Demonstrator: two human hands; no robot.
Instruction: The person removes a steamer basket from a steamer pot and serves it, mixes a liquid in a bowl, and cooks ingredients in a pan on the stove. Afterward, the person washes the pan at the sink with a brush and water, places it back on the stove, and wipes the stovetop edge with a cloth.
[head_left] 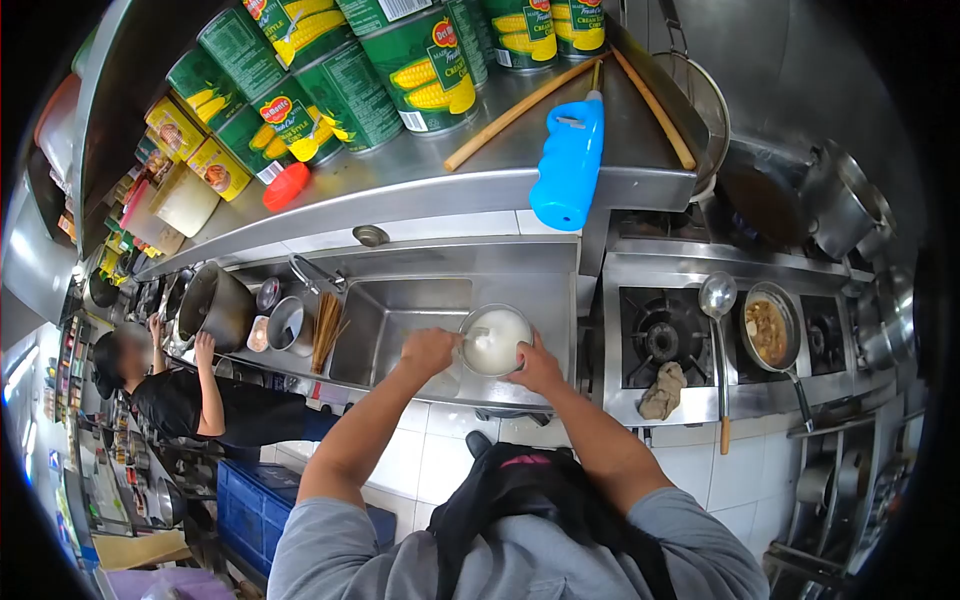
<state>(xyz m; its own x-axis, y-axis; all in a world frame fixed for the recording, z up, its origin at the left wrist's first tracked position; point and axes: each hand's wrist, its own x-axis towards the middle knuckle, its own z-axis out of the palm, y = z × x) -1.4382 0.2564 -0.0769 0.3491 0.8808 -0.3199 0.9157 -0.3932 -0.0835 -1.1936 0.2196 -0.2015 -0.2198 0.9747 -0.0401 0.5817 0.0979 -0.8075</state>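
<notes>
Hands (428,350) (538,366) at bowl (466,326) of white liquid (504,346)

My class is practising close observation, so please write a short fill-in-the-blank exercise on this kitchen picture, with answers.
1. The right hand is at the rim of a round container whose contents are ____ in colour.
2. Labels on the green cans picture yellow ____.
3. The plastic bottle by the wooden sticks is ____ in colour.
4. In the picture, the ladle lies to the ____ of the pan.

Missing words: white; corn; blue; left.
</notes>
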